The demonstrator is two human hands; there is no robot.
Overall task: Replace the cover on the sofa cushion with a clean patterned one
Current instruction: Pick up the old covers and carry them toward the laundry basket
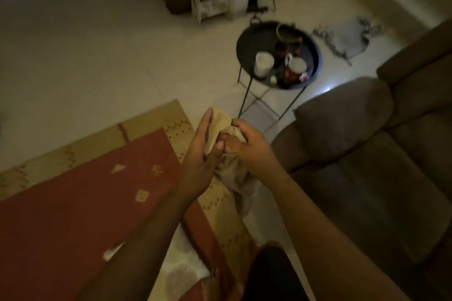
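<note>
- Evidently mid-handling: the beige fabric cover (231, 178) hangs bunched between both hands, in the air beside the brown sofa (367, 178).
- The right hand (247, 146) curls round a gathered fistful, probably to control the loose cloth.
- The left hand (203, 151) lies flat, fingers straight against the fabric, seemingly smoothing it or feeling for the opening.
- No pattern shows in this dim light.

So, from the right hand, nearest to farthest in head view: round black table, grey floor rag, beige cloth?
1. beige cloth, in the grip of the right hand
2. round black table, ahead
3. grey floor rag, beyond the table
</note>
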